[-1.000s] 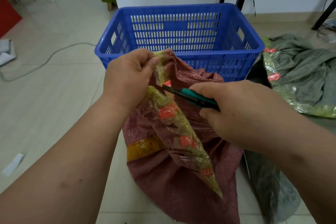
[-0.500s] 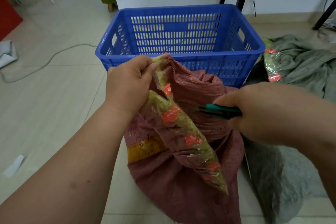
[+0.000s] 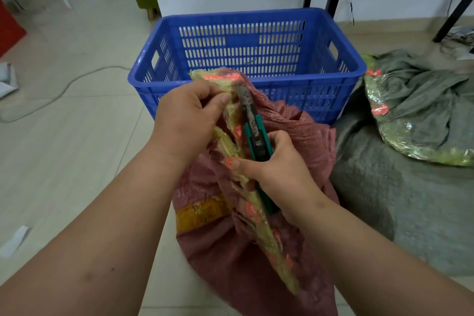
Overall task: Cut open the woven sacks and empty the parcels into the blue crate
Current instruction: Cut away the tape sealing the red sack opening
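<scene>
Floor: pale tiles [image 3: 64, 136], with a grey cable [image 3: 51, 96] lying left of the crate.
Crate: blue crate [image 3: 256, 84] stands just behind the red sack.
Red sack: red sack [image 3: 302, 136] slumps against the crate's near wall, its taped seam [image 3: 256, 218] between both hands.
Left hand: left hand [image 3: 187, 120] pinches the seam's top end, at the crate's near rim.
Right hand: right hand [image 3: 279, 172] grips a green knife [image 3: 252, 131], blade pointing towards the crate along the seam.
Grey sacks: grey sacks [image 3: 410, 187] lie right of the crate.

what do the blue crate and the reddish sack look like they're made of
The blue crate looks like moulded plastic: glossy rim, slotted walls. The reddish sack looks like woven plastic fabric, probably polypropylene: fine weave texture, matte, crumpling in soft folds.
</scene>
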`<move>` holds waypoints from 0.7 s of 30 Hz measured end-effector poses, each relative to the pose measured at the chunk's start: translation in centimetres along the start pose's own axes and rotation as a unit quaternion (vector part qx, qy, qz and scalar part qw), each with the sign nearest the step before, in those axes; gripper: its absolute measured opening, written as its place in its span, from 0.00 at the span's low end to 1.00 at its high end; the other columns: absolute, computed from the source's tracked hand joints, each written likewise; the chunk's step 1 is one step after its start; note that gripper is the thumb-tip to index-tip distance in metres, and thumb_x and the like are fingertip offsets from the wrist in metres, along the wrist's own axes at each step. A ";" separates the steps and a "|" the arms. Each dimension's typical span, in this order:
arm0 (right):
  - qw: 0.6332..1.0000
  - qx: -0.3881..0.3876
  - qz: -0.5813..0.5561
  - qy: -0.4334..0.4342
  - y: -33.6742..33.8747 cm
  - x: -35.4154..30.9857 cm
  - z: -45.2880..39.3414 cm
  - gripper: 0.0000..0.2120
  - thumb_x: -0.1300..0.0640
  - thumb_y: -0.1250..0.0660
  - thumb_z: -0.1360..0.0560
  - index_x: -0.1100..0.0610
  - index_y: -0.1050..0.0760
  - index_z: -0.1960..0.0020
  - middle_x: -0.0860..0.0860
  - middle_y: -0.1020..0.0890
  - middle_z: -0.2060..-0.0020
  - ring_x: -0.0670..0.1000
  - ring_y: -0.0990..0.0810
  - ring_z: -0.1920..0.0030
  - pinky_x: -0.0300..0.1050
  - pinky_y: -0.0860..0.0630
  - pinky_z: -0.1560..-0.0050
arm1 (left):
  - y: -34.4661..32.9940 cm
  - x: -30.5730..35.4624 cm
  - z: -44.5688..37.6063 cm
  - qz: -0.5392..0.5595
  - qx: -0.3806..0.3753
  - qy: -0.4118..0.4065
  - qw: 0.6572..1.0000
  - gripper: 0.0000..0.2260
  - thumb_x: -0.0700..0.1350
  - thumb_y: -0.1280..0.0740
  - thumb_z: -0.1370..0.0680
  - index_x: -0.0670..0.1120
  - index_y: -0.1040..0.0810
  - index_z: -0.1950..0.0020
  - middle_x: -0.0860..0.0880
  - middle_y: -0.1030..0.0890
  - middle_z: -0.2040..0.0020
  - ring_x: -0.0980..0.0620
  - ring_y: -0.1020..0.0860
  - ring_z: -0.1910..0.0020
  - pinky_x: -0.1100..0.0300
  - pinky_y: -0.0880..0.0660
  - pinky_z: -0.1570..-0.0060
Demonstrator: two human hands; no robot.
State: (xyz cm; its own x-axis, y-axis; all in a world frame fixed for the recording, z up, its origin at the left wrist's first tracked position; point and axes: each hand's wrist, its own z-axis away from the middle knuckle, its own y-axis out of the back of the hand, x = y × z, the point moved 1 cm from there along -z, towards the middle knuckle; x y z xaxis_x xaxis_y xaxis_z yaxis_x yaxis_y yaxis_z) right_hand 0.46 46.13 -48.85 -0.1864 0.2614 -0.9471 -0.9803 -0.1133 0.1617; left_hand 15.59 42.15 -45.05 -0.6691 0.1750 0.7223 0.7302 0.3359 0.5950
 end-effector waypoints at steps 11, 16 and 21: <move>0.996 0.075 -0.051 0.018 1.5 -0.3 -1.0 0.14 0.60 0.26 0.28 0.52 0.29 0.48 0.53 0.21 0.58 0.49 0.21 0.67 0.51 0.18 0.61 | 0.3 -0.4 -0.3 -0.075 0.064 -0.052 0.994 0.27 0.54 0.23 0.31 0.44 0.33 0.43 0.51 0.37 0.43 0.51 0.23 0.58 0.70 0.29 0.62; 0.992 0.085 -0.083 0.047 2.1 -0.9 -1.2 0.16 0.60 0.24 0.30 0.50 0.26 0.48 0.50 0.18 0.58 0.48 0.19 0.63 0.44 0.18 0.61 | -1.4 -0.2 1.3 -0.041 -0.118 0.082 0.989 0.15 0.63 0.32 0.27 0.52 0.22 0.57 0.55 0.19 0.60 0.55 0.20 0.58 0.55 0.23 0.57; 0.990 0.040 -0.122 0.060 2.0 -1.3 -1.0 0.14 0.64 0.28 0.27 0.56 0.26 0.43 0.52 0.19 0.61 0.47 0.21 0.70 0.38 0.22 0.68 | -3.3 0.6 2.1 0.161 -0.207 0.229 0.938 0.15 0.56 0.26 0.28 0.47 0.18 0.50 0.49 0.14 0.57 0.49 0.16 0.54 0.53 0.20 0.55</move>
State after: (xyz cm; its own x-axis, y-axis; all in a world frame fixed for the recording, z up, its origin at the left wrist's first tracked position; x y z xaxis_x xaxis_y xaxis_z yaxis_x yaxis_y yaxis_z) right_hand -1.20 44.60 -47.58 0.0609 0.1563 -0.9858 -0.9981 0.0159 -0.0591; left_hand 12.45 43.07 -47.34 -0.3449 -0.2416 0.9070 0.9385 -0.0704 0.3381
